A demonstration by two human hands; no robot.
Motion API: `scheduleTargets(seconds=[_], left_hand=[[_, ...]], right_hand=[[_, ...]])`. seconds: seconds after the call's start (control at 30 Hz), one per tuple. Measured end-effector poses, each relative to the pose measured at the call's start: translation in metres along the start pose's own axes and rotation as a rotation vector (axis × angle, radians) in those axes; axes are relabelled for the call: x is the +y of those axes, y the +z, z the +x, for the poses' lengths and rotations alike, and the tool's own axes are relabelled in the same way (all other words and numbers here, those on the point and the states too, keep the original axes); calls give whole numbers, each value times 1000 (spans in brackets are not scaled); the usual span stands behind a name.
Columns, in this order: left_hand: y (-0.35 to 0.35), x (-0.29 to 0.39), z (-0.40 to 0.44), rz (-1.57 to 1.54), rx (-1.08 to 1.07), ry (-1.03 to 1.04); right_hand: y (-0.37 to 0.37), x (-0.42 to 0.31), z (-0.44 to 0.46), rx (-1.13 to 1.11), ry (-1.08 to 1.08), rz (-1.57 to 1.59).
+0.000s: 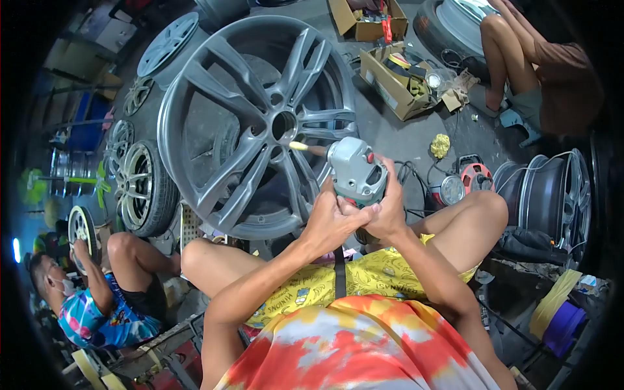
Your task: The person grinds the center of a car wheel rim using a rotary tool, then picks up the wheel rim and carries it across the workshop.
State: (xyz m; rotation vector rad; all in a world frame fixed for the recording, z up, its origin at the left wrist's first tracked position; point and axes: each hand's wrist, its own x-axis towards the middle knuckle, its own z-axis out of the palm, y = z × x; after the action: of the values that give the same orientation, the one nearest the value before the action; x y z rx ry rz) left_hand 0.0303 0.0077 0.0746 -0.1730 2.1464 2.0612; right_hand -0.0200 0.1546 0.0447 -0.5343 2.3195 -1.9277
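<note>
Both of my hands are wrapped around an angle grinder [354,170] with a grey metal head, a red button and a green body. My left hand [333,220] closes on its near left side, and my right hand [389,207] holds the right side. From the head a thin shaft points left, ending in a yellow tapered bit [299,146]. That tip appears over the spokes close to the hub of a large grey alloy wheel rim [224,97]; whether it touches the metal I cannot tell. The rim stands tilted in front of my knees.
Cardboard boxes [396,88] with supplies stand beyond the rim, near a yellow lump [440,145]. A work lamp [450,190] and cables lie by my right knee. More wheels [543,198] are at right. Other people sit at left [107,299] and upper right [565,84].
</note>
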Motion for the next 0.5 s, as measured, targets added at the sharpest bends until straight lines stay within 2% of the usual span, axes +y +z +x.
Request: scheduleTargets(seconds=[0.5], left_hand=[[-24,-53,-7,-31,66,-112]], right_hand=[[42,36,-9,26,-16,120]])
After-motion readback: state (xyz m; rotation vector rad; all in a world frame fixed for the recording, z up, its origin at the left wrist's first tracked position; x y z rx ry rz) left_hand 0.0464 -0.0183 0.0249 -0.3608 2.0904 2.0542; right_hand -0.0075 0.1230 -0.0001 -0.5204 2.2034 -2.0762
